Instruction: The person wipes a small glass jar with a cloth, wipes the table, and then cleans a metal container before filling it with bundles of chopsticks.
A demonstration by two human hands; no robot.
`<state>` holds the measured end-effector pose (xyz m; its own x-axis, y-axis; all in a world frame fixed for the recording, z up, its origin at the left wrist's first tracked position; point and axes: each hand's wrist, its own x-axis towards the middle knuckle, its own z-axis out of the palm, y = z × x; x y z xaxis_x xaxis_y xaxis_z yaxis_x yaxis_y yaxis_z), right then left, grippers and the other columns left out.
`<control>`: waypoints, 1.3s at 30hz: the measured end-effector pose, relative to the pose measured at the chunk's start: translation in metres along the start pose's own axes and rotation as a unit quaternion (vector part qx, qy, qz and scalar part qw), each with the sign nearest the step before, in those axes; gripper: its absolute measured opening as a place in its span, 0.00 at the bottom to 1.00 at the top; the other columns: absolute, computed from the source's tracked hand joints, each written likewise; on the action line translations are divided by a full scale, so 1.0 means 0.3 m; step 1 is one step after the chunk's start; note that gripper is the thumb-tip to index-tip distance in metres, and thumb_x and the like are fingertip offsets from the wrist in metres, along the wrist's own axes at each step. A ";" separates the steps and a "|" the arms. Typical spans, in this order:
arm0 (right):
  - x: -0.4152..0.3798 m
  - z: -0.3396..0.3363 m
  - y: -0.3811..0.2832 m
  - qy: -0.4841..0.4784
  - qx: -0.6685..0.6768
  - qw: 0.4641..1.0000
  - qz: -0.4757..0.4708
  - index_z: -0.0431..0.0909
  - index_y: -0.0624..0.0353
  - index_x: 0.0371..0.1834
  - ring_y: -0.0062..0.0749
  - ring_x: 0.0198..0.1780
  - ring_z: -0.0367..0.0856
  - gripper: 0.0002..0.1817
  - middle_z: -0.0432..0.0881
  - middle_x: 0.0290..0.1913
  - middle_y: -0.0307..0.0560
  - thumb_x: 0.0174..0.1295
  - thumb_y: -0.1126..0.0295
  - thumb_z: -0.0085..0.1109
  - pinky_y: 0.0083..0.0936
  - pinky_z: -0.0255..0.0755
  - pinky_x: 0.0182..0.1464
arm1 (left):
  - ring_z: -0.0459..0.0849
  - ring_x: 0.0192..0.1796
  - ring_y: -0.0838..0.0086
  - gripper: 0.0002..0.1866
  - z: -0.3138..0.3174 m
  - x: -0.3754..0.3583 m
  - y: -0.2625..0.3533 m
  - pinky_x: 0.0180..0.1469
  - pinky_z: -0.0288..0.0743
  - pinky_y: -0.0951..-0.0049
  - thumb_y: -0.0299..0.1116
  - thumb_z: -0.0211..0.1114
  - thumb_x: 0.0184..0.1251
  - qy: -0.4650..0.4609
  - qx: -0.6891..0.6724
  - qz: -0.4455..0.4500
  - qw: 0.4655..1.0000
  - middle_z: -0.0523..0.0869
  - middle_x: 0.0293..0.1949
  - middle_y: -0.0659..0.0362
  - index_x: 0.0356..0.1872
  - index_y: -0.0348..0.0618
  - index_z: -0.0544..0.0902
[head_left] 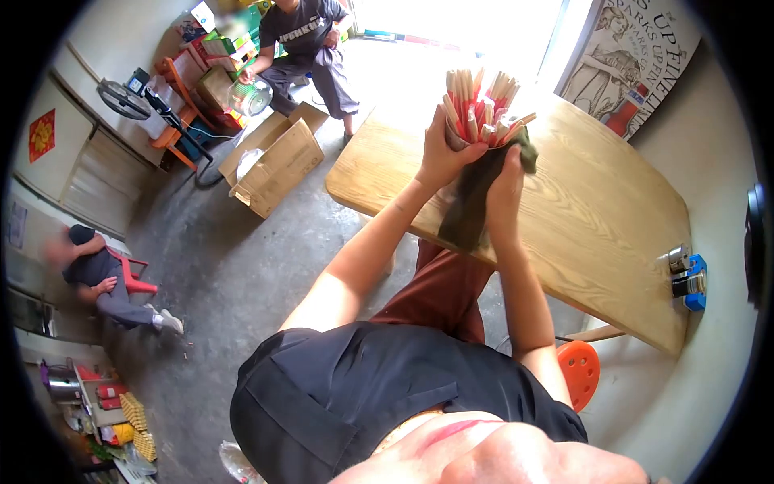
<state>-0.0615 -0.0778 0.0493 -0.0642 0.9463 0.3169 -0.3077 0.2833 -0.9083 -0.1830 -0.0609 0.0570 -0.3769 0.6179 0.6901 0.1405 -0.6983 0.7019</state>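
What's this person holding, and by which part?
The left hand holds a cup of chopsticks near its rim; the right hand holds a cloth by its upper part.

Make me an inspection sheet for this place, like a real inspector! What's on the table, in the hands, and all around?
Surface: wooden table, with small jars near the wall.
Job's things: a container of chopsticks in red-and-white wrappers, and a dark green cloth.
Clutter: open cardboard box on the floor; piled boxes behind it.
Hands: left hand grips the container; right hand holds the cloth against it.
Cables: a thin pale cord, apparently, near an orange chair.
Surroundings: two other people, seated person and person in printed shirt; round stool beside the table.
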 end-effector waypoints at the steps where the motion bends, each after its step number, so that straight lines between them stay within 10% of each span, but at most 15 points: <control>1: 0.059 0.012 -0.111 -0.059 0.051 0.996 0.051 0.71 0.69 0.54 0.28 0.49 0.73 0.27 0.77 0.49 0.48 0.74 0.53 0.33 0.24 0.65 0.55 | 0.82 0.42 0.71 0.35 -0.007 -0.001 -0.005 0.45 0.76 0.70 0.37 0.78 0.41 -0.003 0.023 0.009 1.000 0.83 0.40 0.53 0.51 0.37 0.70; 14: 0.190 -0.081 0.101 -0.050 -0.032 0.948 0.312 0.75 0.66 0.51 0.35 0.46 0.79 0.30 0.80 0.45 0.49 0.71 0.49 0.31 0.31 0.74 0.50 | 0.82 0.38 0.71 0.30 0.006 0.001 -0.003 0.43 0.76 0.70 0.36 0.77 0.43 0.007 -0.004 0.022 1.000 0.83 0.37 0.52 0.46 0.37 0.70; 26: -0.054 -0.031 -0.076 -0.016 -0.084 0.996 -0.014 0.71 0.70 0.36 0.30 0.39 0.68 0.24 0.73 0.33 0.45 0.73 0.56 0.36 0.29 0.65 0.46 | 0.79 0.51 0.56 0.37 0.057 -0.015 0.033 0.53 0.72 0.61 0.41 0.74 0.50 0.102 0.143 0.005 0.984 0.79 0.48 0.42 0.57 0.34 0.67; 31: 0.031 -0.035 -0.129 -0.035 -0.097 0.994 -0.047 0.69 0.69 0.31 0.27 0.33 0.63 0.24 0.69 0.29 0.44 0.73 0.57 0.36 0.28 0.62 0.39 | 0.66 0.65 0.61 0.44 0.080 -0.090 0.028 0.63 0.62 0.59 0.47 0.57 0.70 0.051 0.110 0.048 0.991 0.62 0.63 0.45 0.71 0.38 0.38; 37: 0.042 -0.052 -0.129 -0.001 -0.227 0.968 -0.102 0.70 0.71 0.30 0.37 0.27 0.62 0.24 0.69 0.23 0.52 0.72 0.59 0.36 0.37 0.61 0.34 | 0.67 0.60 0.66 0.51 -0.016 0.017 -0.015 0.59 0.66 0.62 0.50 0.73 0.53 -0.062 0.011 -0.025 0.998 0.65 0.61 0.46 0.68 0.35 0.50; 39: 0.043 -0.042 -0.061 -0.042 -0.198 0.974 -0.101 0.73 0.71 0.33 0.54 0.28 0.70 0.23 0.73 0.23 0.63 0.73 0.60 0.36 0.42 0.64 0.35 | 0.75 0.47 0.76 0.32 -0.008 0.039 0.037 0.49 0.70 0.75 0.41 0.69 0.57 -0.105 -0.051 -0.118 0.986 0.78 0.46 0.56 0.58 0.34 0.67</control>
<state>-0.0446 -0.0689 0.0667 -0.1235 0.8532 0.5067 0.0673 0.5166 -0.8536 -0.1881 -0.0623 0.0724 -0.1894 0.8215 0.5379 -0.0259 -0.5518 0.8336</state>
